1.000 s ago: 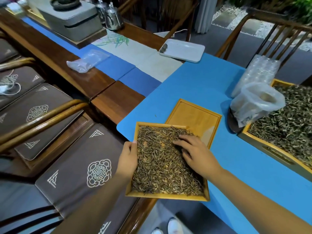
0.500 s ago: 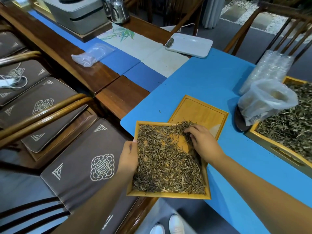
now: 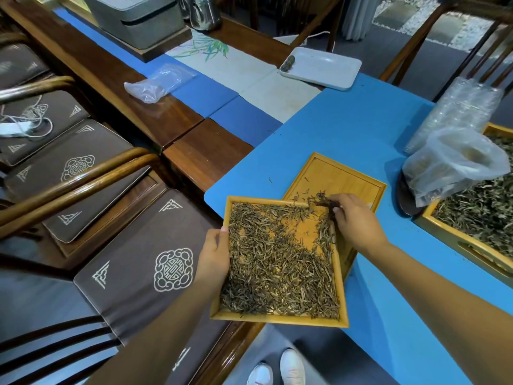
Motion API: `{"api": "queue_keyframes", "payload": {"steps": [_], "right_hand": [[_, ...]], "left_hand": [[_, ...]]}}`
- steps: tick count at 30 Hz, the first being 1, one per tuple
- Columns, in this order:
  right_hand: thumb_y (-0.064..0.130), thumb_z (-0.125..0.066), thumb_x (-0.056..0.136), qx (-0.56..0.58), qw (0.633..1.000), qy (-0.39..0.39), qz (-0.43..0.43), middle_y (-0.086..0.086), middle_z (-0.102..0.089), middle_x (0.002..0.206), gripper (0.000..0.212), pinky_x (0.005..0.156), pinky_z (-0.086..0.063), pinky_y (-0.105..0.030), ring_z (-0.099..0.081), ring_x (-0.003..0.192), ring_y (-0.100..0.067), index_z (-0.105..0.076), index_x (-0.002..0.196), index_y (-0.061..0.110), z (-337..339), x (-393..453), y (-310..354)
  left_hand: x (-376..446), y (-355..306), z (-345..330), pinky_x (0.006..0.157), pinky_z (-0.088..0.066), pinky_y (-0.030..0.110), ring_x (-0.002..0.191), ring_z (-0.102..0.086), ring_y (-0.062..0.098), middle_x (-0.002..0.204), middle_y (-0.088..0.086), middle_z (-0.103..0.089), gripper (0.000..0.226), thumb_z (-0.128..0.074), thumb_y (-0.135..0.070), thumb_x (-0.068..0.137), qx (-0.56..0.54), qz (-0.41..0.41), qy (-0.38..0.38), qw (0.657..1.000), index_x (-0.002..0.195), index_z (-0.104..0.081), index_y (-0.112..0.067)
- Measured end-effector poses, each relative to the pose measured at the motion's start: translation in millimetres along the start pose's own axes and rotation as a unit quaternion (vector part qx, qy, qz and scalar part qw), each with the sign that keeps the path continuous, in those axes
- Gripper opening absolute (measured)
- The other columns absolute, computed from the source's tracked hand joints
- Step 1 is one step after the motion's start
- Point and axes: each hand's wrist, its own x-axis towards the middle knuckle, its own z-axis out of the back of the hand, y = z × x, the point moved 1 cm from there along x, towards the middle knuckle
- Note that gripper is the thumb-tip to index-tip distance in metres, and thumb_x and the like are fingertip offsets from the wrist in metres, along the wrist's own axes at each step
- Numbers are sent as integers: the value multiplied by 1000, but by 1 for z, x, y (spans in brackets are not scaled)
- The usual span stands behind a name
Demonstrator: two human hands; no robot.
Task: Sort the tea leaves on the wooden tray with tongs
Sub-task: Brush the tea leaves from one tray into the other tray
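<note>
The left hand [image 3: 215,252] is clamped on the left rim of the wooden tray [image 3: 280,319], which juts past the near-left corner of the blue tabletop [image 3: 361,129], its far right corner overlapping a second, nearly bare tray [image 3: 347,173]. The tea leaves [image 3: 277,268] cover most of the held tray, with a bare patch toward its far right. The right hand [image 3: 358,220] is at that far right corner, fingers closed on a small clump of dark leaves over the overlap. No tongs are visible.

The step in hand looks like moving leaves across to the second tray. To do it well, the person should keep the held tray level so nothing slides off its near edge, which hangs over the floor, and carry the clump fully past the rim before letting go. A few strands already lie loose on the tabletop, so small pinches would likely spill less.
</note>
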Motion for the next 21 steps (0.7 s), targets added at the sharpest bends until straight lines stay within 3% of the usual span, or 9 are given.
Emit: {"api": "queue_keyframes", "payload": {"steps": [3,9,14,21], "right_hand": [[24,-45,95,27,997,14,71,-3,-53,129,32,101,-32,-29,-44,122,-20,-51,127,21,1,-14,24],[38,-48,93,1,953,158,259,9,-40,143,42,109,-24,-28,-32,132,-9,-40,135,38,-18,-57,66],[32,-48,94,-40,947,163,275,7,-35,147,42,113,-26,-35,-29,136,-14,-41,136,35,-29,-61,66],[26,-49,94,-52,956,123,260,5,-37,145,40,110,-30,-33,-32,133,-15,-44,134,31,-28,-55,55]], "left_hand": [[0,-1,0,66,-42,31,74,-56,16,81,3,-58,33,-32,-44,99,5,0,-1,1000,99,-50,-17],[0,-3,-2,62,-41,28,78,-58,14,84,-1,-60,33,-31,-47,98,8,13,1,1000,100,-49,-19],[-2,-5,-3,57,-38,30,73,-56,13,80,-1,-58,34,-31,-48,97,14,9,1,1000,99,-49,-19],[-3,-5,-4,54,-33,29,69,-51,10,77,-4,-54,35,-29,-48,98,33,9,5,999,102,-48,-19]]}}
